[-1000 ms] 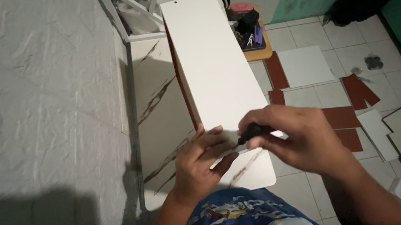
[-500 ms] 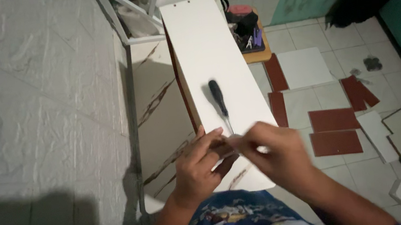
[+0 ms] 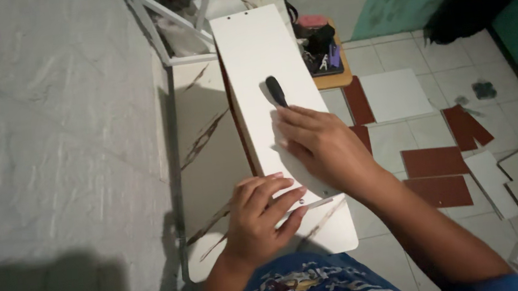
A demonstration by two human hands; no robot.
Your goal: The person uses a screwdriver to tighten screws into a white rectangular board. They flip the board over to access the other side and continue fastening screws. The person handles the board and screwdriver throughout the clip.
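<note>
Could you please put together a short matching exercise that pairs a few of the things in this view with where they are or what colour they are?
Things:
1. screwdriver
2. left hand
3. right hand
4. brown panels

Places or colours:
A. flat on the tiled floor, to the right of the board
B. black handle, lying on the white board
C. at the board's near end, fingers on its lower edge
D. spread flat on the board just below the black handle

Pairs: 1-B, 2-C, 3-D, 4-A
</note>
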